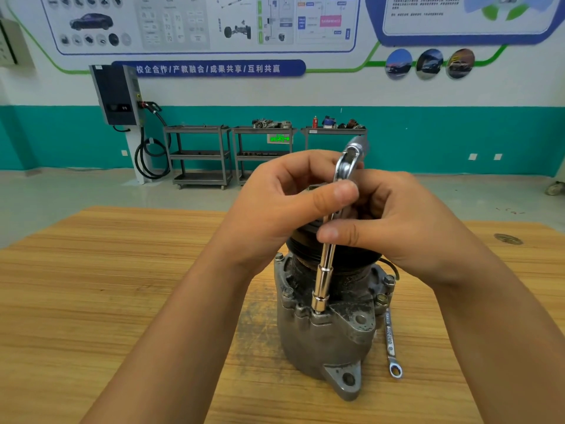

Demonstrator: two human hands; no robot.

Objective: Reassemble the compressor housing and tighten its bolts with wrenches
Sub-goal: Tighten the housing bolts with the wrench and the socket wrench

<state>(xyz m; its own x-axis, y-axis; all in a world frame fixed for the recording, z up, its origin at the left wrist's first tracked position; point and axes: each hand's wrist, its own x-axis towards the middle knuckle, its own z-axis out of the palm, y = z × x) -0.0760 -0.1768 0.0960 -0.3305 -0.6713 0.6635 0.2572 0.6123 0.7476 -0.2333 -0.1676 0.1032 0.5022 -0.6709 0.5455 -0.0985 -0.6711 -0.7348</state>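
Two bare forearms [183, 332] reach in from six o'clock and meet over the grey cast-metal compressor housing [324, 341]. It stands on the pale wooden table [122, 286] just below the head view's centre, upright, likely so its flange bolts [389, 279] face up. A chrome socket wrench on a long extension [321, 296] sits on the bolt at the flange's six o'clock. The left hand [275, 209] curls round the wrench's head, thumb pressed on it, seemingly to turn. The right hand [406, 228] pinches the shaft, probably steadying it, other fingers hidden. A flat steel ring spanner [391, 344] lies at the housing's three o'clock, within reach.
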